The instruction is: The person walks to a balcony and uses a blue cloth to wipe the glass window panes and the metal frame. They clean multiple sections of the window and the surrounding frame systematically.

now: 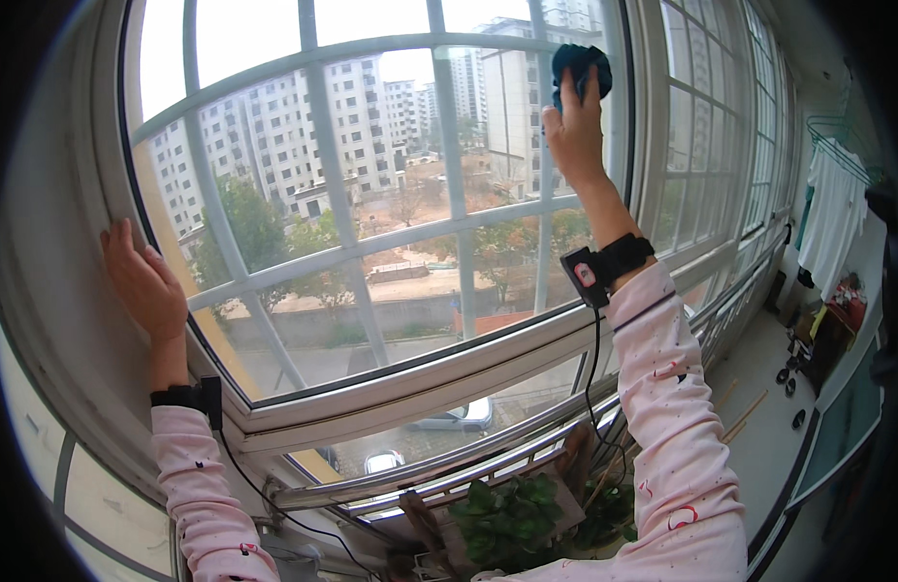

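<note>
My right hand (576, 134) presses a bunched dark teal cloth (594, 69) to the upper right part of the window pane (398, 182). Its fingers are spread over the cloth. At the left, my left hand (143, 280) rests with its palm side against the white window frame (103, 145), holding nothing. Both wrists carry black straps; a small black device (586, 275) with a cable sits on the right one. Behind the glass stands a grid of pale bars (325, 145).
Below the window runs a metal railing (391, 486), with a leafy potted plant (503, 509) under it. To the right, a white garment (831, 211) hangs from a green hanger rack (842, 149). Several shoes (787, 382) and thin sticks (746, 415) lie on the floor there.
</note>
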A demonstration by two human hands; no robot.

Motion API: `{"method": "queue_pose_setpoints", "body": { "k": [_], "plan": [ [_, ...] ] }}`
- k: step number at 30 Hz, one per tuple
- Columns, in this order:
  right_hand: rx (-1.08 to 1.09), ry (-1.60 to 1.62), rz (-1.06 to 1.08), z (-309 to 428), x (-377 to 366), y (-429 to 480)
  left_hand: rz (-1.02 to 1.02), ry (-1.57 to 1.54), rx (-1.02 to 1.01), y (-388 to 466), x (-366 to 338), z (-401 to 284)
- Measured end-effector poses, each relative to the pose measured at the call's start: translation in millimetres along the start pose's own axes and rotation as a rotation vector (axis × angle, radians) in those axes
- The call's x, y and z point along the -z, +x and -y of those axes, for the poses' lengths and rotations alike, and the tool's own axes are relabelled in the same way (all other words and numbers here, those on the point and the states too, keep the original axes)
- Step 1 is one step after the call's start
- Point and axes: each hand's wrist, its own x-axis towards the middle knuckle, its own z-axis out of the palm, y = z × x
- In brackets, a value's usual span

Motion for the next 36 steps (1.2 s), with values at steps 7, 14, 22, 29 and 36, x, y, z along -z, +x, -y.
{"method": "queue_pose_setpoints", "body": {
  "k": [7, 14, 22, 29, 36],
  "plan": [
    [0.309, 0.067, 0.078, 222.3, -49.2, 0.5, 0.002, -0.053, 0.069, -1.3, 1.8, -4.0],
    [0.378, 0.240, 0.216, 418.8, -91.5, 1.2, -0.027, -0.072, 0.104, -3.5, 1.7, -1.1],
    [0.564, 0.336, 0.246, 426.1, -87.6, -18.5, 0.016, -0.111, 0.143, -7.6, -2.4, 5.3],
    [0.520, 0.244, 0.269, 303.8, -45.9, -30.4, -0.048, -0.110, 0.087, -6.4, -3.1, 0.7],
    [0.315, 0.030, 0.176, 120.2, -7.9, -18.9, -0.049, -0.064, 0.022, -5.3, -4.1, 2.9]
  ]
}}
